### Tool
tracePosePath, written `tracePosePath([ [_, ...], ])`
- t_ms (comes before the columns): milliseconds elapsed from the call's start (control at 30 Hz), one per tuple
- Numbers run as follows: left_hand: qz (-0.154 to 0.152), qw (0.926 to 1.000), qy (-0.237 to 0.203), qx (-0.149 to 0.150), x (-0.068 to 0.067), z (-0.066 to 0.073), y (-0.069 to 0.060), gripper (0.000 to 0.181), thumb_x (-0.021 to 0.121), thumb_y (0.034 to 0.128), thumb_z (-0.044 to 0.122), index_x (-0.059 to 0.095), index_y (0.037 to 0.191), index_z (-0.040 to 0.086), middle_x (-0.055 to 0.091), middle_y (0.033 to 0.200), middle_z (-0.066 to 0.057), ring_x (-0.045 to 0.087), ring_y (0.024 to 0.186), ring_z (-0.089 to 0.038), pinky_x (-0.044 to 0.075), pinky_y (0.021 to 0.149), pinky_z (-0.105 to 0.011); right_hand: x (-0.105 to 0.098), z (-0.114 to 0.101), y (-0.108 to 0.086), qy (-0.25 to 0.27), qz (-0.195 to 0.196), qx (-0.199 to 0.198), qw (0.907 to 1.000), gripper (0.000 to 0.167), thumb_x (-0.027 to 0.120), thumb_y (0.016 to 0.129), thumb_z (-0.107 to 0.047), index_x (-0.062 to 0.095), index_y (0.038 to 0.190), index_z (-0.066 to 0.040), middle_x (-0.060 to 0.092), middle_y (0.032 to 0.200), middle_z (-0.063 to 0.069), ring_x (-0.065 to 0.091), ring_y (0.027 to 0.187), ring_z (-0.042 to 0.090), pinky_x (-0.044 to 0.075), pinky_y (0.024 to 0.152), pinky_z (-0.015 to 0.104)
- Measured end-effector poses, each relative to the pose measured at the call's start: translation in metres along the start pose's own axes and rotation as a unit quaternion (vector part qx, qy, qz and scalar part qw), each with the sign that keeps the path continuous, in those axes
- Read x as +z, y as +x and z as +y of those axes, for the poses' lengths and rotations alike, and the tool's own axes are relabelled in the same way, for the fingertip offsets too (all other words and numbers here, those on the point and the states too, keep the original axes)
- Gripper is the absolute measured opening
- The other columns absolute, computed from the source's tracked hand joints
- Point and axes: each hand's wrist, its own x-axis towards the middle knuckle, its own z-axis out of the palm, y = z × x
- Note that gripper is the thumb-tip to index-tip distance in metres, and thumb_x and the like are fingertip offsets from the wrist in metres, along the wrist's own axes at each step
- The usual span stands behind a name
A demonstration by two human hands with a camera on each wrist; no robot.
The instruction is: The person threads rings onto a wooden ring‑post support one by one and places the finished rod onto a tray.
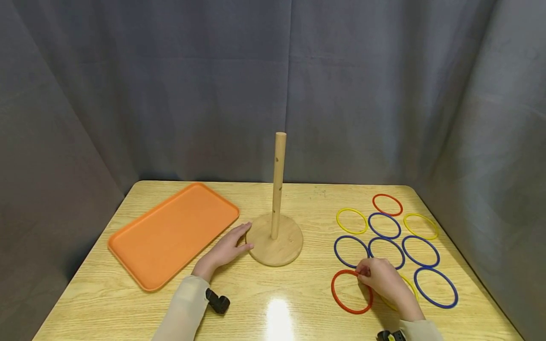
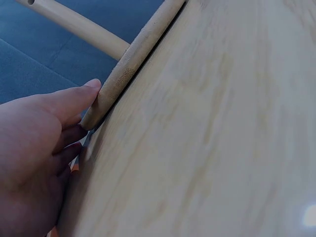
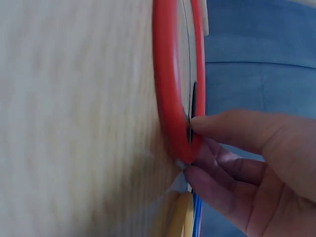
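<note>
Beside the round wooden base (image 1: pixel 286 253) that carries an upright pole (image 1: pixel 278 189), my left hand (image 1: pixel 226 248) lies with relaxed fingers touching the base's left edge. The left wrist view has the thumb of that hand (image 2: pixel 34 148) against the rim of the base (image 2: pixel 123 69). My right hand (image 1: pixel 386 279) pinches the right side of a red ring (image 1: pixel 357 312) at the front. In the right wrist view, the thumb and fingers of this hand (image 3: pixel 261 173) are at the end of the red ring (image 3: pixel 168 74). The hand partly hides a yellow ring (image 1: pixel 414 288).
An orange tray (image 1: pixel 175 232) lies at the left. Behind and right of my right hand lie several blue rings (image 1: pixel 441 307), yellow rings (image 1: pixel 351 209) and another red ring (image 1: pixel 387 194). Grey curtains (image 1: pixel 204 94) stand behind the table (image 1: pixel 247 312) and at its sides.
</note>
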Motion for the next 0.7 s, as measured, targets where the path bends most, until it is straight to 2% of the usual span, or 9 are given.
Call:
tracePosePath([
  [167,0.000,1.0000,0.001,0.005,0.000,0.000,0.000,0.069,0.060,0.0964,0.033,0.030,0.152,0.005,0.030,0.157,-0.018,0.024,0.147,-0.037,0.024,0.118,-0.055,-0.001,-0.001,0.000,0.009,0.005,0.011,0.9999,0.009,0.076,0.080,-0.006,0.073,0.077,-0.014,0.063,0.070,-0.008,0.048,0.062,0.002,0.040,0.056,0.018],
  [300,-0.002,1.0000,-0.001,0.005,-0.001,0.001,0.000,0.069,0.059,0.0966,0.034,0.030,0.152,0.005,0.030,0.157,-0.018,0.023,0.147,-0.037,0.024,0.118,-0.055,-0.001,0.000,-0.001,0.032,0.006,0.008,0.9994,0.008,0.075,0.081,-0.006,0.074,0.081,-0.014,0.067,0.076,-0.007,0.054,0.067,0.002,0.043,0.059,0.018],
  [567,-0.001,1.0000,-0.001,0.000,-0.001,0.001,-0.001,0.069,0.059,0.0965,0.035,0.030,0.152,0.006,0.029,0.157,-0.018,0.023,0.147,-0.038,0.024,0.118,-0.057,-0.003,0.000,0.004,0.121,0.005,0.000,0.9927,0.005,0.072,0.086,-0.009,0.075,0.090,-0.010,0.073,0.086,-0.001,0.060,0.073,0.000,0.049,0.062,0.017],
  [700,-0.003,1.0000,0.004,-0.001,0.000,0.000,0.000,0.070,0.058,0.0967,0.037,0.030,0.153,0.007,0.029,0.158,-0.018,0.023,0.148,-0.037,0.024,0.118,-0.056,-0.012,-0.008,0.009,0.166,0.010,0.017,0.9859,0.011,0.070,0.088,-0.010,0.075,0.096,-0.005,0.074,0.090,0.005,0.064,0.076,0.005,0.053,0.062,0.020],
])
